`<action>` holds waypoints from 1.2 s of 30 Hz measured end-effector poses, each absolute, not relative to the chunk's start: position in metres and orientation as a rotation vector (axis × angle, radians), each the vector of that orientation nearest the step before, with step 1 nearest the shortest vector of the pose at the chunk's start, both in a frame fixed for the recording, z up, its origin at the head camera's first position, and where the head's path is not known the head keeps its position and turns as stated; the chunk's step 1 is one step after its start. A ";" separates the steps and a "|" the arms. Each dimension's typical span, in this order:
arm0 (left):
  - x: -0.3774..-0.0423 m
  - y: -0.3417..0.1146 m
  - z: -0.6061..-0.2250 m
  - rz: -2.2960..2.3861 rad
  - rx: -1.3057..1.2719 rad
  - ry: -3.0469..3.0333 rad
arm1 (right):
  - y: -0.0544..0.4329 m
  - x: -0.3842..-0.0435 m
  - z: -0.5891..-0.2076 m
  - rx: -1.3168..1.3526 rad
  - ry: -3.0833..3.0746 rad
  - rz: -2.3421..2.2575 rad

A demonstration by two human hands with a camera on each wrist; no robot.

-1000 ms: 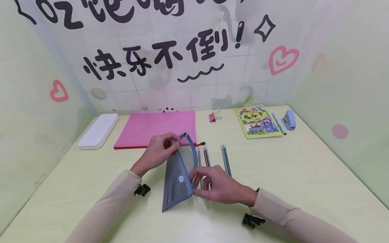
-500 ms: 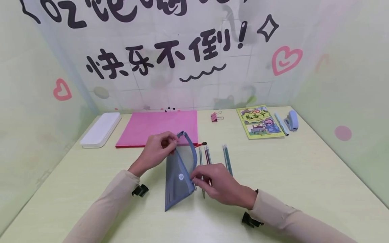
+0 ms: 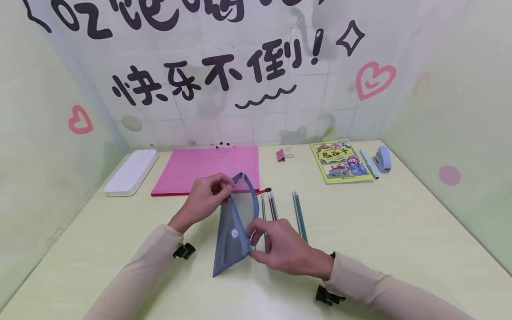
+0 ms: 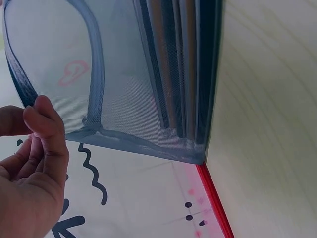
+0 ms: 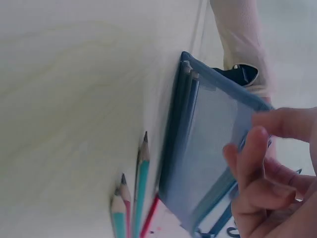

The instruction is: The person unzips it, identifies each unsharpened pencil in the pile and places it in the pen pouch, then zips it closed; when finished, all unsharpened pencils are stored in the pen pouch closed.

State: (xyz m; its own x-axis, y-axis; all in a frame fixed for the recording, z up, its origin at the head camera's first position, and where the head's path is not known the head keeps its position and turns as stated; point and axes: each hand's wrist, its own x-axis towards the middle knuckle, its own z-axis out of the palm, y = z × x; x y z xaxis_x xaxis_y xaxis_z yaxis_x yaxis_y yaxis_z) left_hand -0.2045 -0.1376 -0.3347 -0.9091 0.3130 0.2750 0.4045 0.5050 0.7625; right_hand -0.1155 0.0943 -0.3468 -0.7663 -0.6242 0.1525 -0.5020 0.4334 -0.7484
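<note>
A blue-grey mesh pencil pouch (image 3: 230, 244) stands on its edge at the table's middle, its zipped top gaping. My left hand (image 3: 202, 200) pinches the far part of the opening's rim between thumb and fingers. At the near end, my right hand (image 3: 288, 249) has thumb and index finger curled round the zip corner. Several pencils (image 4: 188, 89) show through the mesh in the left wrist view, lying along the pouch's bottom. Just right of the pouch, more pencils (image 3: 296, 209) lie on the table, partly hidden behind my right hand; sharpened tips (image 5: 145, 146) show in the right wrist view.
Behind the pouch lies a pink folder (image 3: 212, 164) with a red edge. A white case (image 3: 131, 173) is at the back left. A pink binder clip (image 3: 282, 154), a yellow booklet (image 3: 340, 162), a light-blue pen (image 3: 369, 163) and a stapler (image 3: 383, 159) line the back right.
My right hand and the pouch's near end have shifted slightly left. A pencil tip visible under that hand half a second ago is now covered. The left hand keeps its pinch.
</note>
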 end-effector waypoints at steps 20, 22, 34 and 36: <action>-0.117 -0.141 -0.334 -0.739 -0.951 -2.384 | 0.094 -0.118 -0.338 -1.029 2.488 -1.375; -0.101 -0.139 -0.338 -0.613 -1.001 -2.313 | 0.095 -0.118 -0.337 -1.040 2.503 -1.365; -0.081 -0.122 -0.344 -0.300 -1.031 -2.071 | 0.092 -0.131 -0.327 -1.264 2.611 -1.314; -0.079 -0.121 -0.344 -0.276 -1.019 -2.060 | 0.091 -0.135 -0.326 -1.296 2.610 -1.298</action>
